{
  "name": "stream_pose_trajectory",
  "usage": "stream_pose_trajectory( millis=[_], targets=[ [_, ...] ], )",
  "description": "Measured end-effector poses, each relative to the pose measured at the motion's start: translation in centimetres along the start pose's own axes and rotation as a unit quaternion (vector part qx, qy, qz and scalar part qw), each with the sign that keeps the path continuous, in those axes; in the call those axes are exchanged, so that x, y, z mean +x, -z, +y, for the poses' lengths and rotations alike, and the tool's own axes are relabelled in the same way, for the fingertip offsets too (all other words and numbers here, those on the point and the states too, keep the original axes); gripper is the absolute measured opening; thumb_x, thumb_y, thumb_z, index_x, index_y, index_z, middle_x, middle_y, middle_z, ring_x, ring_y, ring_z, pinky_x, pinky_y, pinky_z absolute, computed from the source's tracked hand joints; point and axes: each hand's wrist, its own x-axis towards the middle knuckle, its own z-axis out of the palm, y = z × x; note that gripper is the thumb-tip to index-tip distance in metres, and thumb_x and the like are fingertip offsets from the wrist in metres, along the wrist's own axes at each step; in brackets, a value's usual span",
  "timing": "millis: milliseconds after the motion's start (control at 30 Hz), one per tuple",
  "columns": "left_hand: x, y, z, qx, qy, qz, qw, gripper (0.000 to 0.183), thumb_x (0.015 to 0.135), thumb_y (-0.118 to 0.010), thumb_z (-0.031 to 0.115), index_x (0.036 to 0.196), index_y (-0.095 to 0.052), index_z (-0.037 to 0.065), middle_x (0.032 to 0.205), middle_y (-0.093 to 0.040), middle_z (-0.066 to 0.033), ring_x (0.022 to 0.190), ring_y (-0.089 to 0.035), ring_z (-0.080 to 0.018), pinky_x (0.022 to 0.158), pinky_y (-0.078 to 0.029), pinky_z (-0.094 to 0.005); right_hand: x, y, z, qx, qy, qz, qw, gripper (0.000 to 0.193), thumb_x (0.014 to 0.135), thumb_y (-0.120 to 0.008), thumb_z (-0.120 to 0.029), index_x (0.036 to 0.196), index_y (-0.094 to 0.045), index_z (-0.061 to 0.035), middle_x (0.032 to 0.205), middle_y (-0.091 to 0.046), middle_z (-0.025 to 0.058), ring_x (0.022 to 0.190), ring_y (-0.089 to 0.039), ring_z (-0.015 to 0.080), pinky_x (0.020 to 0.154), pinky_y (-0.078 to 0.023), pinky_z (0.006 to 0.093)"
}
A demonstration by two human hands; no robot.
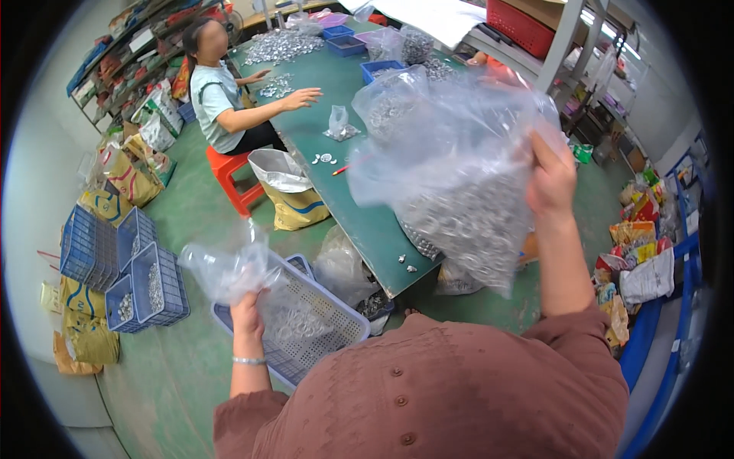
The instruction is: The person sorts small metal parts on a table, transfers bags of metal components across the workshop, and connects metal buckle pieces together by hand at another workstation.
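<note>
My right hand (pixel 552 176) is closed on the upper side of a large clear plastic bag (pixel 466 214), raised in front of the green table (pixel 336 206). Small silvery metal parts fill its lower half. Lower on the left, my left hand (pixel 248 310) grips a second clear plastic bag (pixel 225 268) over a grey-blue plastic basket (pixel 352 333). Some silvery parts (pixel 294 323) show beside that hand; whether they lie in the bag or in the basket, I cannot tell. My left wrist wears a bracelet.
Across the table's left side a person (pixel 214 99) sits on a red stool (pixel 229 180), arms over the table. A heap of silvery parts (pixel 283 46) lies at the far end. A yellow sack (pixel 290 203) stands by the table edge, and blue crates (pixel 160 283) stand at left.
</note>
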Motion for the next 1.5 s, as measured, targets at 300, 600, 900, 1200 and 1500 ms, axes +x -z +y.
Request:
stream_pose_trajectory(
  millis=[300,600,900,1200,1500],
  targets=[
    [7.4,-11.7,-1.3,-0.003,0.039,-0.076,0.996,0.037,0.073,-0.056,0.0,0.109,-0.05,-0.001,0.105,-0.055,-0.0084,0.095,-0.052,-0.0196,0.083,-0.04,-0.0301,-11.9,19.7,-8.6,-0.19,0.002,0.189,0.963,0.028,0.081,-0.045,-0.002,0.108,-0.049,0.0024,0.1,-0.055,0.0061,0.089,-0.053,0.0137,0.077,-0.04,0.0246],
    [11.1,-19.6,-4.5,0.051,0.014,-0.086,0.995,0.036,0.074,-0.056,0.001,0.109,-0.05,-0.001,0.105,-0.055,-0.009,0.096,-0.052,-0.0216,0.085,-0.04,-0.0319,-19.9,29.8,-11.6,-0.232,-0.024,0.293,0.927,0.033,0.083,-0.048,-0.007,0.114,-0.046,0.0026,0.11,-0.052,0.0088,0.098,-0.05,0.0179,0.084,-0.038,0.029],
    [14.7,-23.7,-11.9,0.15,-0.026,-0.136,0.979,0.037,0.073,-0.057,0.003,0.11,-0.05,0.001,0.107,-0.054,-0.007,0.101,-0.049,-0.0209,0.086,-0.039,-0.0322,-21.1,32.8,-11.8,-0.226,-0.038,0.351,0.908,0.032,0.085,-0.045,-0.007,0.114,-0.045,0.0045,0.111,-0.051,0.0111,0.1,-0.049,0.019,0.087,-0.035,0.0298],
    [18.6,-24.4,-13.9,0.352,0.106,-0.405,0.837,0.039,0.06,-0.066,0.002,0.098,-0.056,0.002,0.093,-0.059,-0.006,0.086,-0.055,-0.0171,0.073,-0.045,-0.0302,-19.6,30.9,-11.4,-0.254,-0.081,0.356,0.896,0.034,0.088,-0.043,-0.013,0.116,-0.043,0.0077,0.118,-0.048,0.0144,0.107,-0.046,0.0204,0.092,-0.033,0.0299],
    [21.0,-26.0,-7.3,0.144,0.013,-0.355,0.924,0.074,0.066,-0.061,-0.001,0.13,-0.024,0.002,0.099,-0.054,-0.0038,0.089,-0.053,-0.016,0.085,-0.04,-0.0307,-20.0,27.8,-11.1,-0.249,-0.096,0.434,0.86,0.034,0.087,-0.044,-0.009,0.116,-0.042,0.0085,0.119,-0.046,0.0147,0.108,-0.045,0.021,0.093,-0.032,0.031]
  ],
)
